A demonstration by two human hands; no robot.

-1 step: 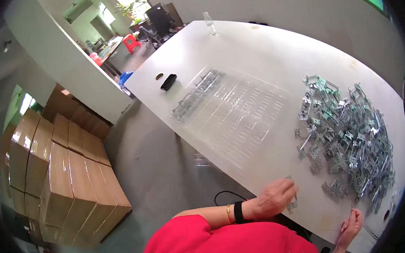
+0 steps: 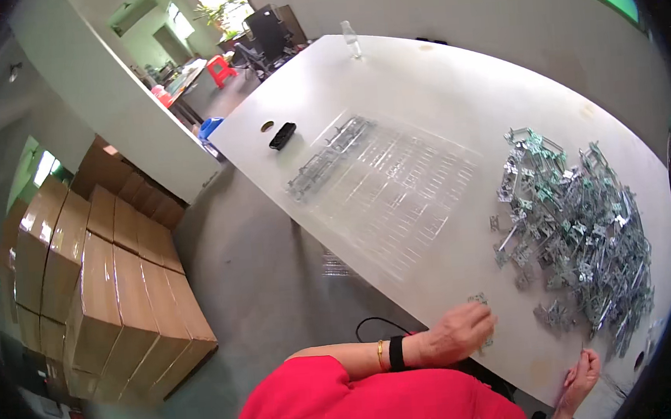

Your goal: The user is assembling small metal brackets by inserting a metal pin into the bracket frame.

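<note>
Though the left hand (image 2: 457, 333) lies curled over a metal bracket (image 2: 479, 299) (long axis bodyward), I can't tell its grip, nor the right hand's (image 2: 583, 375).

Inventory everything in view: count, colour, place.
Table: one, white, centre to right.
Metal heap: one, many pieces, silver, table's right.
Tray: one, clear, table's middle.
Tray pieces: several, silver, tray's left.
Loose piece: one or more, silver, table's near edge.
Small object: one, black, table's left edge.
Bottle: one, clear, table's far end.
Boxes: many, brown, stacked left.
Stool: one, red, background.
Chairs: count unclear, black, background.
Plant: one, green, background.
Left hand: one, bare, at loose piece.
Right hand: one, bare, beside heap.
</note>
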